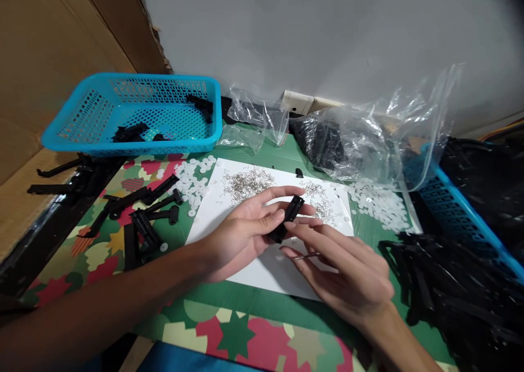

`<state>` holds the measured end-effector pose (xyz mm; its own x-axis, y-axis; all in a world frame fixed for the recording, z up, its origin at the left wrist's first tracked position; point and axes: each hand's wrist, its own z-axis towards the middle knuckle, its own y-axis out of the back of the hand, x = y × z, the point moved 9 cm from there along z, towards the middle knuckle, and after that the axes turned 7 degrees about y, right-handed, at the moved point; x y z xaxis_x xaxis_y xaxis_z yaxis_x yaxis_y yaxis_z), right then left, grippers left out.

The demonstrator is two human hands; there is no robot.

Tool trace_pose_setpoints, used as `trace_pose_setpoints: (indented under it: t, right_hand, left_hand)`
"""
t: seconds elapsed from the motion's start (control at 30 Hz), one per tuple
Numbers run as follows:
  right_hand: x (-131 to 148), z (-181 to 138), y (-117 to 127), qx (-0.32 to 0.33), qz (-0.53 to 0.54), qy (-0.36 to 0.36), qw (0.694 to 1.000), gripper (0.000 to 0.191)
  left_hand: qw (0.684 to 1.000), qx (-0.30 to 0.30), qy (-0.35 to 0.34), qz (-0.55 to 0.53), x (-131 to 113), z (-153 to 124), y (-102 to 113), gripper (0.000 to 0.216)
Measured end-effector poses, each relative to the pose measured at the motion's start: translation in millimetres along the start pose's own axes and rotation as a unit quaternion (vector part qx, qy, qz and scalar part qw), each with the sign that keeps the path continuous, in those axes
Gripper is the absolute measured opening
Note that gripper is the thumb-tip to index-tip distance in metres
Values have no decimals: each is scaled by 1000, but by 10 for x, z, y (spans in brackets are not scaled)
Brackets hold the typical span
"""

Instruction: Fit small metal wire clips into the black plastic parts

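Over a white sheet of paper [249, 271], my left hand [249, 225] is closed on a small black plastic part [291, 213], gripping it between thumb and fingers at a tilt. My right hand [347, 268] is beside it, its index fingertip at the lower end of the part. A thin metal piece [306, 256] sticks out between the thumb and fingers of that hand; its kind cannot be made out. Behind the hands lie a heap of small bent wire springs [251, 182] and a second, looser heap of springs [321, 203].
White plastic discs lie in a left pile [190, 184] and a right pile [380, 205]. Black parts [141, 219] are at left, a large black heap [438, 285] at right. A blue basket [135, 110], clear plastic bags [360, 137] and another blue basket [462, 214] stand around.
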<state>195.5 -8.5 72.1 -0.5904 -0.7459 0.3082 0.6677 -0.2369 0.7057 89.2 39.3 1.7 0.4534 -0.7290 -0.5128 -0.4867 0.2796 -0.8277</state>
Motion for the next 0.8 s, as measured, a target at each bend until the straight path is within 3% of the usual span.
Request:
trace_pose_setpoints:
  t: [0.2,0.4,0.53,0.63,0.7,0.8]
  right_hand:
    - [35,-1,-5,7,-24,46,999,32]
    - [4,-78,-58,25,-16,59,998,38]
    - [-33,-132,-37,21,-2,58,998,43]
    - [-83,-144,11,16,-48,51,997,40]
    - [-127,-138,49,12,-103,38,994,35]
    - [-180,-109,62,16,-146,16,989,28]
  left_hand:
    - [1000,8,11,-4,10,-6,-1,38]
    - [996,10,41,73,101,2,-20,38]
    - [979,-28,-20,203,-31,-17,12,41]
    - [918,-103,-114,365,-285,-102,36,38]
    - [849,-146,-173,478,-434,-178,8,32]
    - [725,-176,-264,611,-541,-280,-90,44]
